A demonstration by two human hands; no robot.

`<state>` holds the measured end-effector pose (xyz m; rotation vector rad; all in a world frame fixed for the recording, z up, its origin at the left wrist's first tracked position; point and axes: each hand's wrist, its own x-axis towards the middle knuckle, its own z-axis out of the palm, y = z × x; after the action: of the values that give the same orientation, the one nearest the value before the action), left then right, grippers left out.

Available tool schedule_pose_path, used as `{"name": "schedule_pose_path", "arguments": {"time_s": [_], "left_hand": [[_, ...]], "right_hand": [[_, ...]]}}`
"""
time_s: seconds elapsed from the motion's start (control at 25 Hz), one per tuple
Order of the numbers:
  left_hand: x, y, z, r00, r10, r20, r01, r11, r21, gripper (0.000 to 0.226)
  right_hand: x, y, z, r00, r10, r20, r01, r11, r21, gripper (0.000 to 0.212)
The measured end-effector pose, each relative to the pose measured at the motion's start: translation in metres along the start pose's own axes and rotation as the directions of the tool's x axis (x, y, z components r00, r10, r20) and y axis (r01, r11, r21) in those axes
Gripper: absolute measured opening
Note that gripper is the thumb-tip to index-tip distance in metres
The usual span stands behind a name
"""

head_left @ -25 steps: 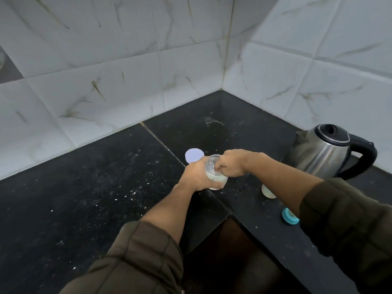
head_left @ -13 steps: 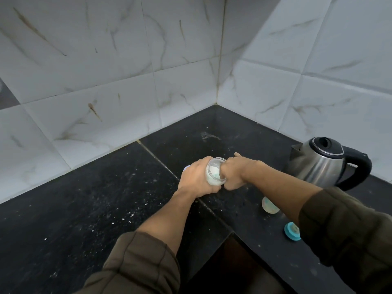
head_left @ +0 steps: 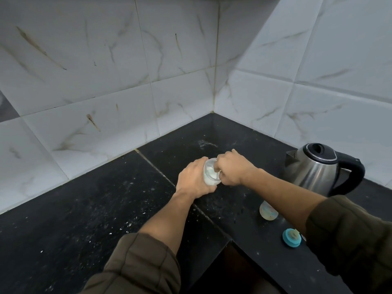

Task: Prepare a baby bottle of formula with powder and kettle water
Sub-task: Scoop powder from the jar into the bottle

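While left hand [head_left: 196,179] grips tilted powder jar [head_left: 210,172], mouth facing right, right hand [head_left: 232,167] fingers pinched inside it

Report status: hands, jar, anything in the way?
Left hand grips tilted powder jar. Right hand at jar mouth, fingers dipped inside. Bottle open on counter beside kettle, teal cap off. Nothing in the way.

Black bench [head_left: 84,209] flecked with white; white wall tiles [head_left: 106,60] veined brown (marble-like); steel kettle [head_left: 314,172] with black handle; teal cap [head_left: 291,238]; clear jar [head_left: 210,174] holding white powder; olive sleeves [head_left: 350,236].
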<state>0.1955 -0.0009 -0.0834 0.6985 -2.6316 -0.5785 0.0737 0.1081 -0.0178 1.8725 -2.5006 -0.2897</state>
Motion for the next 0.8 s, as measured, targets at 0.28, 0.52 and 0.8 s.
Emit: {"name": "schedule_pose_path", "arguments": {"time_s": [0.28,0.52,0.8], "left_hand": [[-0.002,-0.001,0.001,1.0,0.029,-0.005,-0.029,0.998,-0.048,0.07],[-0.004,-0.003,-0.002,0.999,0.034,-0.042,-0.036,0.999,-0.029,0.073],[-0.001,0.0,0.001,0.996,0.079,-0.038,-0.079,0.997,0.013,0.074]], "right_hand": [[-0.005,0.003,-0.006,0.994,-0.078,-0.08,0.071,0.994,-0.088,0.025],[-0.009,-0.005,-0.002,0.99,-0.064,-0.123,0.029,0.962,-0.27,0.021],[-0.004,-0.01,0.001,0.995,0.028,-0.091,-0.05,0.968,-0.245,0.013]]}}
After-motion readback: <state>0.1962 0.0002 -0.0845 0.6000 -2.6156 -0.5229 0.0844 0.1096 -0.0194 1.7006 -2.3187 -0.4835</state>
